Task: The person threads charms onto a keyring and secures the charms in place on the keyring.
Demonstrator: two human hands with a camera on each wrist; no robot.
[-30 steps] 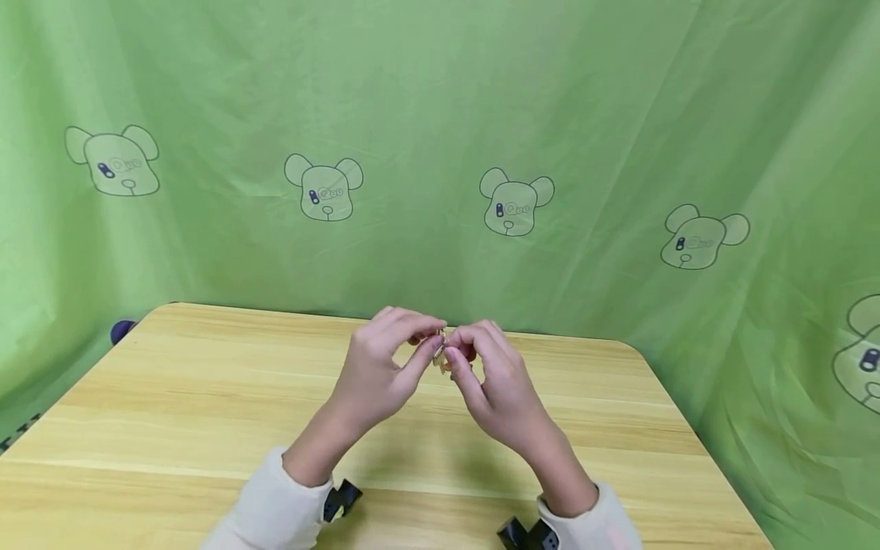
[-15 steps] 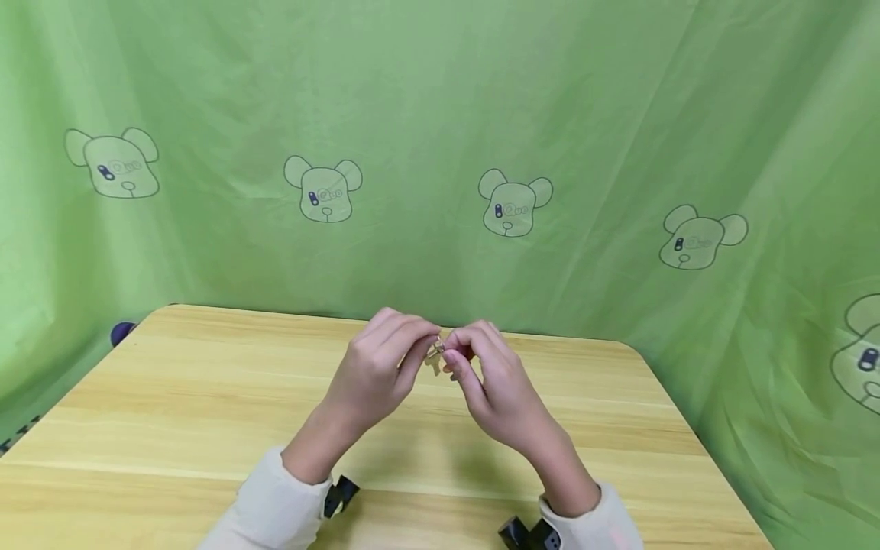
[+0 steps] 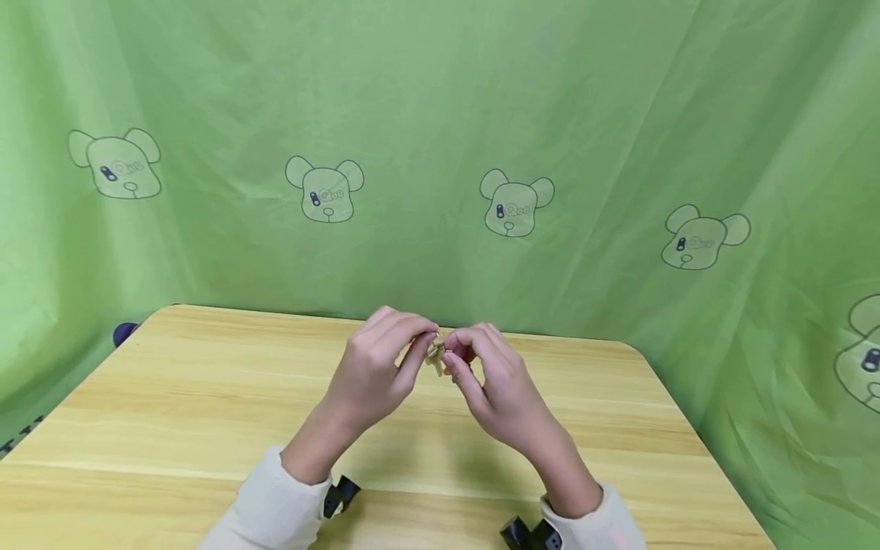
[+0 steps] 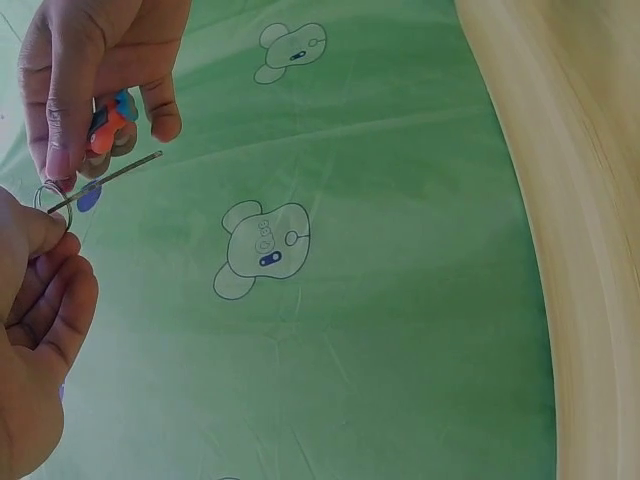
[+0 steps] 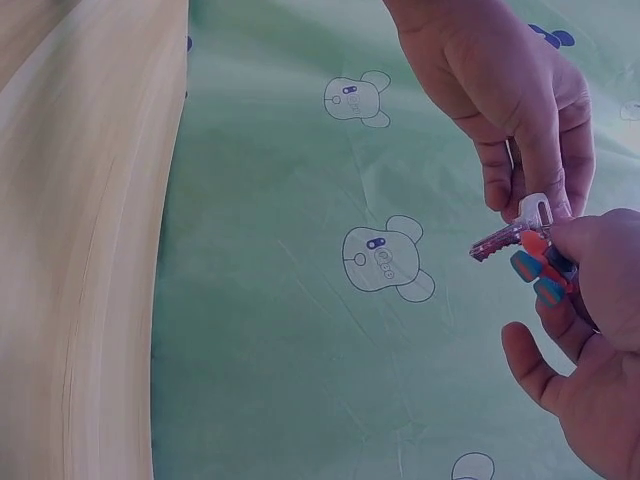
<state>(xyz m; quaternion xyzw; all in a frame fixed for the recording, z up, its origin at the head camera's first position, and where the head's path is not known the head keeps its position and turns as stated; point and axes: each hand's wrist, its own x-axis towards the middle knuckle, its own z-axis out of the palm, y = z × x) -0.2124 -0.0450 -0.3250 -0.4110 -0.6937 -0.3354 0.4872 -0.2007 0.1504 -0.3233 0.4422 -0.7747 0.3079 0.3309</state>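
Your left hand [image 3: 371, 370] and your right hand [image 3: 498, 378] both pinch the thin metal ring [image 4: 39, 197] between them, above the wooden table [image 3: 206, 412]; a key [image 5: 500, 240] juts from it, and the orange-and-blue trinket [image 4: 106, 130] (partly hidden) sits among your right fingers.

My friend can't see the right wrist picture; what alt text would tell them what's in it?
A left hand and a right hand meet at a metal key; the right hand holds a small orange-and-blue trinket. Behind them hangs green cloth printed with cartoon animal faces, and a pale wooden table fills the left side.
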